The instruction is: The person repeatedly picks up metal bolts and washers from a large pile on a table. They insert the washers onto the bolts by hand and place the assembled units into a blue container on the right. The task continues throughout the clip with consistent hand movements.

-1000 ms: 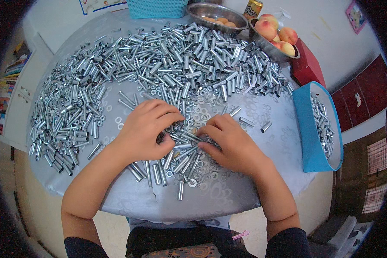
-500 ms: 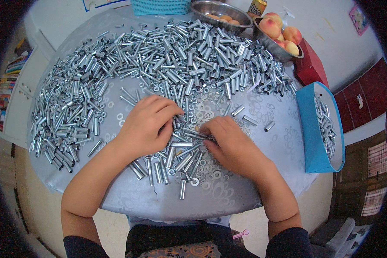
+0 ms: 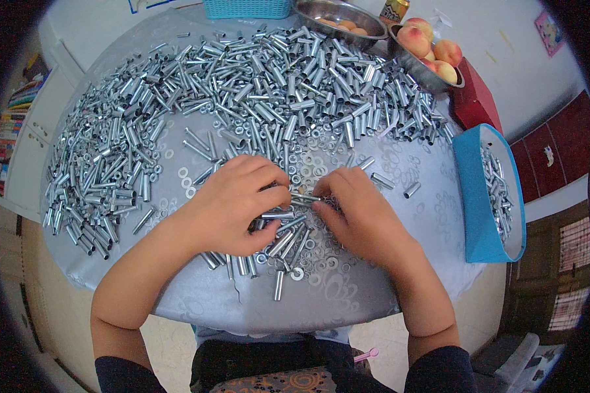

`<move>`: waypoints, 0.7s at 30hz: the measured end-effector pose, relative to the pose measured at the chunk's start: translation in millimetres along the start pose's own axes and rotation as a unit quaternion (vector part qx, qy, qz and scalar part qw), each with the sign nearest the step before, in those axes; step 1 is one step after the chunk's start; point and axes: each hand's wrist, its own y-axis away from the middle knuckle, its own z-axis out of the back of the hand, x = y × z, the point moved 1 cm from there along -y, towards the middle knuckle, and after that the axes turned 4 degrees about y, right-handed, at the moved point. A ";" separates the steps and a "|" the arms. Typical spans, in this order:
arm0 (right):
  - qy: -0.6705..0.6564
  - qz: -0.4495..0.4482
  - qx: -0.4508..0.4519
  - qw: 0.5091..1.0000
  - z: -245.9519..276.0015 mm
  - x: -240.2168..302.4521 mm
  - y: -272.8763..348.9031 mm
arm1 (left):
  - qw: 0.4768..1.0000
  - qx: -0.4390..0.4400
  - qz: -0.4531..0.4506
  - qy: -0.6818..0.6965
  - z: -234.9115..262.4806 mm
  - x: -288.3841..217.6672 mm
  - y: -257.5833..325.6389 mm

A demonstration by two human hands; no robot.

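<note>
I see L hand [image 3: 233,203] & R hand [image 3: 360,209] still pinching one metal tube [image 3: 306,197] betw. fingertips, barely shifted, over tube pile [image 3: 269,239].

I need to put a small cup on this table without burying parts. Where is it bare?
Barest is the grey tablecloth between the right hand and the blue box, with one stray tube. The near edge below the hands is mostly bare too. The heap of metal tubes crowds the far side and left.

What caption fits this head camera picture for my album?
Two bare hands, left hand and right hand, meet over small metal tubes and washers on a round grey table.
</note>
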 end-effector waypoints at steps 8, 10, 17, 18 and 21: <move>-0.339 -0.109 -0.128 0.926 -0.1 -2.3 -2.9 | 0.999 -0.021 0.006 0.046 0.1 -1.2 -1.6; -0.405 -0.125 -0.121 0.898 -1.0 -4.1 -2.1 | 0.993 -0.084 0.039 0.077 -2.8 -1.0 -2.8; -0.239 -0.060 0.000 0.969 2.2 6.4 -0.5 | 0.883 -0.228 0.212 0.351 -12.1 -9.9 1.8; -0.240 -0.061 0.010 0.969 2.0 6.5 -0.6 | 0.883 -0.213 0.215 0.358 -13.6 -10.1 2.0; -0.274 -0.098 -0.031 0.956 0.7 9.5 1.1 | 0.893 -0.172 0.203 0.362 -17.5 -9.2 2.9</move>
